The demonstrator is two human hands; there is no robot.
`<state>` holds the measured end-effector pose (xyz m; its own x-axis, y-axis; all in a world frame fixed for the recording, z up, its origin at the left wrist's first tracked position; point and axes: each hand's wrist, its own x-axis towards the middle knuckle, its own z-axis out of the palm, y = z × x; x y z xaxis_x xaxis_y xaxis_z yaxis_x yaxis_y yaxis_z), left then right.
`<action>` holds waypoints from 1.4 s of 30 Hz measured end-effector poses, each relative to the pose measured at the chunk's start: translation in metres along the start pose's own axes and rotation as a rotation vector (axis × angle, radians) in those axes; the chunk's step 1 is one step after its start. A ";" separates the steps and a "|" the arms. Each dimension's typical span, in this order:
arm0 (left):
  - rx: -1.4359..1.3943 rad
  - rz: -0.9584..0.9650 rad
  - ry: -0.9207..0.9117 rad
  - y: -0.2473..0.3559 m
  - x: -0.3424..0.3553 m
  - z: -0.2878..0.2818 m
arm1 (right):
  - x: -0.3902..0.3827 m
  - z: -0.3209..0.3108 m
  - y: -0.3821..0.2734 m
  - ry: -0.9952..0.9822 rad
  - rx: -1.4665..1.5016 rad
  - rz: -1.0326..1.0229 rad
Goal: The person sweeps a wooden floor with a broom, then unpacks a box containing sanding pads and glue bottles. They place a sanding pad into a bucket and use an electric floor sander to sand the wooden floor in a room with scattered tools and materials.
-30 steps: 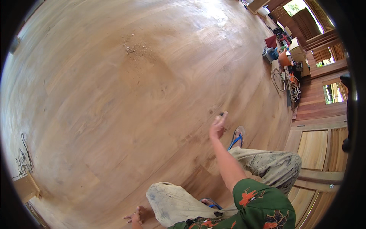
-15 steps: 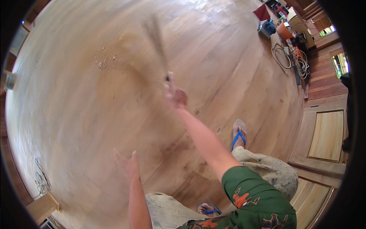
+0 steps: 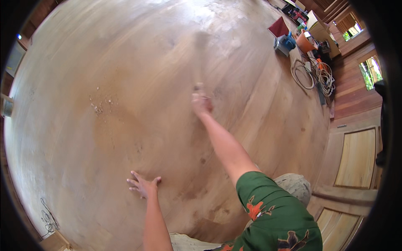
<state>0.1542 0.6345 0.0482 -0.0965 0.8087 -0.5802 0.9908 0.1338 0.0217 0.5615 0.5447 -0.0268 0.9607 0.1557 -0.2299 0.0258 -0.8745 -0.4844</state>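
My right hand (image 3: 202,103) grips the handle of a hand broom (image 3: 201,58) and reaches out over the wooden floor (image 3: 167,138). The broom points away from me, its bristle end smeared by motion. Whether the bristles touch the floor I cannot tell. To the left of the broom lies a scatter of pale chips (image 3: 101,105) amid fine brown dust. Low on the left, my left hand (image 3: 143,185) hovers with its fingers spread and nothing in it.
Along the far right wall stand an orange bucket (image 3: 305,42), a blue and grey power tool (image 3: 285,42), a cardboard box (image 3: 321,35) and coiled cables (image 3: 323,77). Wooden panel doors (image 3: 356,158) line the right side. A dark wire (image 3: 49,217) lies at the lower left.
The broom in my right hand has swung to the right. My left hand has opened wider and dropped slightly. The view has shifted, and my feet are out of sight now.
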 end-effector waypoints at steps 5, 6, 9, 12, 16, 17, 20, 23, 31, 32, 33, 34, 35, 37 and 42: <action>-0.004 0.027 0.021 -0.001 -0.001 -0.001 | 0.080 0.015 -0.099 -0.117 -0.149 -0.653; -0.002 0.034 0.031 -0.002 0.001 0.000 | 0.106 0.001 -0.088 -0.094 -0.083 -0.598; 0.017 0.048 0.037 -0.008 0.011 0.006 | 0.179 -0.045 -0.029 0.109 -0.088 -0.069; 0.045 0.131 0.107 -0.020 0.019 0.018 | 0.221 -0.096 0.053 0.475 -0.015 0.356; 0.110 0.243 0.190 -0.039 0.030 0.029 | 0.232 -0.115 0.067 0.274 0.005 0.330; 0.126 0.189 0.110 -0.039 0.035 0.027 | 0.227 -0.115 0.056 0.099 -0.017 0.103; 0.127 0.226 -0.039 -0.032 0.043 0.001 | 0.196 -0.106 0.020 -0.130 -0.272 -0.435; 0.168 -0.018 -0.496 0.001 0.024 -0.055 | 0.149 -0.130 0.045 -0.149 -0.080 -0.649; -0.337 0.781 -0.286 0.071 -0.259 -0.242 | 0.034 -0.283 0.318 -0.215 -0.295 0.225; -0.186 0.845 -0.255 0.080 -0.283 -0.268 | 0.023 -0.303 0.341 -0.192 -0.307 0.168; -0.118 0.861 -0.145 0.092 -0.296 -0.288 | 0.012 -0.316 0.357 -0.137 -0.307 0.110; -0.059 0.899 -0.040 0.104 -0.307 -0.303 | 0.005 -0.326 0.365 -0.109 -0.311 0.069; -0.057 0.856 -0.013 0.113 -0.314 -0.316 | 0.001 -0.333 0.363 -0.090 -0.307 0.024; 0.072 0.916 0.027 0.149 -0.302 -0.328 | -0.003 -0.339 0.346 -0.065 -0.291 -0.029; 0.392 1.024 -0.152 0.229 -0.258 -0.339 | 0.064 -0.321 0.255 0.185 -0.268 0.035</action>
<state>0.3739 0.6507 0.4791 0.7722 0.3509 -0.5297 0.5595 -0.7706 0.3052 0.7181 0.1843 0.1063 0.9955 0.0594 -0.0735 0.0407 -0.9715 -0.2334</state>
